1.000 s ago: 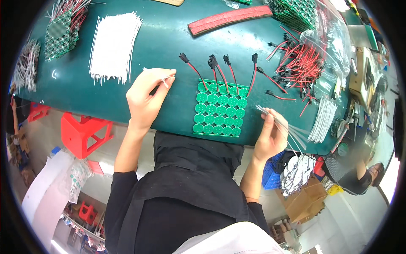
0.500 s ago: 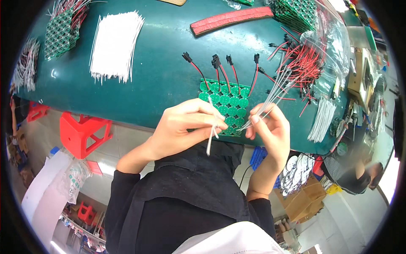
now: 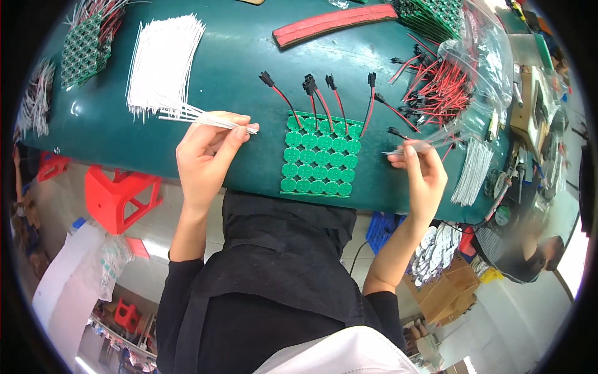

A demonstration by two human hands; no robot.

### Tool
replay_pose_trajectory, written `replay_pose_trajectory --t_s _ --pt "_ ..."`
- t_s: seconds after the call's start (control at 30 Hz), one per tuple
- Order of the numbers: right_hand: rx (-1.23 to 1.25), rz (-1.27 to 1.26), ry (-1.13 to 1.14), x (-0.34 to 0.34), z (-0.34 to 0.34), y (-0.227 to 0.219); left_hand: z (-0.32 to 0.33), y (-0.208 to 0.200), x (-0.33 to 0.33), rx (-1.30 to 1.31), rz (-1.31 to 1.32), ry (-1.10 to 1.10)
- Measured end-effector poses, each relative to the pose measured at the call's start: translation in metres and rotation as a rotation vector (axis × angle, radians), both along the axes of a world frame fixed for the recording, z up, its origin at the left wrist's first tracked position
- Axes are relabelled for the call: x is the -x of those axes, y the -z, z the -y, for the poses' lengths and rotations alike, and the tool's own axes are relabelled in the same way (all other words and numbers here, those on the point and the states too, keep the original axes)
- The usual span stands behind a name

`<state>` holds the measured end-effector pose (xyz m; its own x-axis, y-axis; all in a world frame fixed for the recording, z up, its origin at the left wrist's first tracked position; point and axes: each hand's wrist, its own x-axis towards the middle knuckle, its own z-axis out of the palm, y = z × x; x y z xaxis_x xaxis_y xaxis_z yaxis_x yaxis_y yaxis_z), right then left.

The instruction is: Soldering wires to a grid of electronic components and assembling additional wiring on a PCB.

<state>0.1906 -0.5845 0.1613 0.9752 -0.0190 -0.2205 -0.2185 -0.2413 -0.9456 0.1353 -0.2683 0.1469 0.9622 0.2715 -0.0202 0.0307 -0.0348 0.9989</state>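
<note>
My left hand [image 3: 212, 149] is closed, pinching several thin white wires [image 3: 199, 116] whose far ends reach to the white wire pile [image 3: 163, 65]. My right hand [image 3: 423, 174] pinches a bundle of thin grey-white wires [image 3: 430, 144], smeared by motion, right of the board. Between the hands a green circuit board panel [image 3: 322, 154] with rows of round pads lies at the table's near edge. Several red-and-black leads [image 3: 339, 103] with black plugs stick out from its far edge. Neither hand touches the panel.
Loose red-and-black leads [image 3: 436, 93] are heaped at the right, beside clear plastic bags [image 3: 489, 56]. A pale wire bundle [image 3: 472, 171] lies at the right edge. Stacked green boards [image 3: 430, 19] stand at the far right, more boards [image 3: 87, 50] far left. A red strip [image 3: 336, 23] lies behind.
Both hands have parted from over the panel, uncovering it. My left hand moved left toward the white wire pile with its wires; my right moved right with its bundle.
</note>
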Motion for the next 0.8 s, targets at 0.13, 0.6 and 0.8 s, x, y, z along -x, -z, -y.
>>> replay_pose_trajectory --t_s 0.13,0.6,0.8 --pt "0.454 0.426 0.101 0.022 -0.012 0.002 -0.001 0.003 0.0 -0.125 -0.017 -0.02" --pt "0.134 0.361 0.202 0.031 -0.039 0.016 0.008 0.016 -0.011 -0.292 0.027 -0.062" --pt "-0.134 0.267 -0.015 0.031 -0.101 0.002 0.027 0.014 -0.016 -0.183 0.056 0.013"
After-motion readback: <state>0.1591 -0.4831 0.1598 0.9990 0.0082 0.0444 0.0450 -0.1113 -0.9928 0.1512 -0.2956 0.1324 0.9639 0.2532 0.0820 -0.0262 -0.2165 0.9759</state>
